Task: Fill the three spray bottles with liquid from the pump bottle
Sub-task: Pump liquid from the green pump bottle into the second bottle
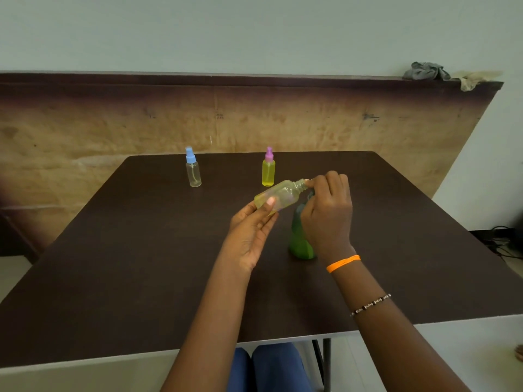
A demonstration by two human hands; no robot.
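My left hand [250,230] holds an uncapped clear spray bottle [278,197], tilted with its threaded neck pointing right and some yellowish liquid inside. My right hand [327,213] curls over the top of the green pump bottle [300,241], which stands on the dark table [141,264]; the pump head is hidden under the fingers, right at the tilted bottle's neck. At the back stand a clear spray bottle with a blue cap [193,168], which looks empty, and a spray bottle with a pink cap [268,168] full of yellow liquid.
A brown board leans against the wall behind the table, with a grey rag [426,71] on its top edge. Cables [503,241] lie on the floor to the right. My knees show under the table's near edge.
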